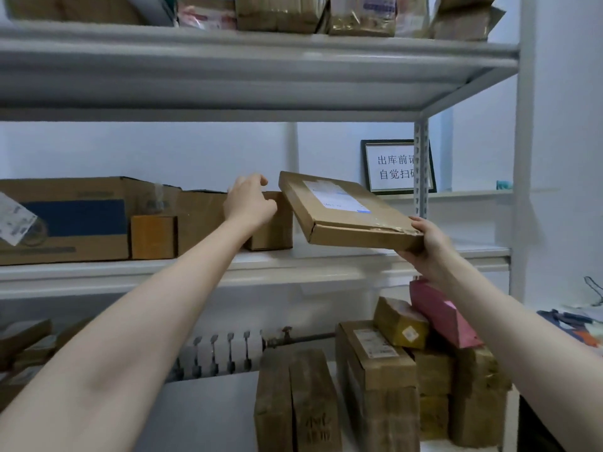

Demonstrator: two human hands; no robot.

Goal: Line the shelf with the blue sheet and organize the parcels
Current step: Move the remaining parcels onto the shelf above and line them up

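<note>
One flat cardboard parcel (pixel 346 212), bearing a white shipping label, is held tilted in the air above the middle shelf (pixel 293 259), at about three o'clock from the frame's centre. The right hand (pixel 427 247) grips its near right corner, thumb on top and fingers underneath. At nine o'clock from the parcel, the left hand (pixel 249 200) rests on a small brown box (pixel 274 228) standing on the shelf, its fingers loosely curled and holding nothing. Further toward nine o'clock stand a small orange-brown box (pixel 153 237) and a large carton with a blue panel (pixel 65 220). At six o'clock, below the shelf, more cartons are stacked (pixel 378 383), with a pink package (pixel 440 314) on top.
</note>
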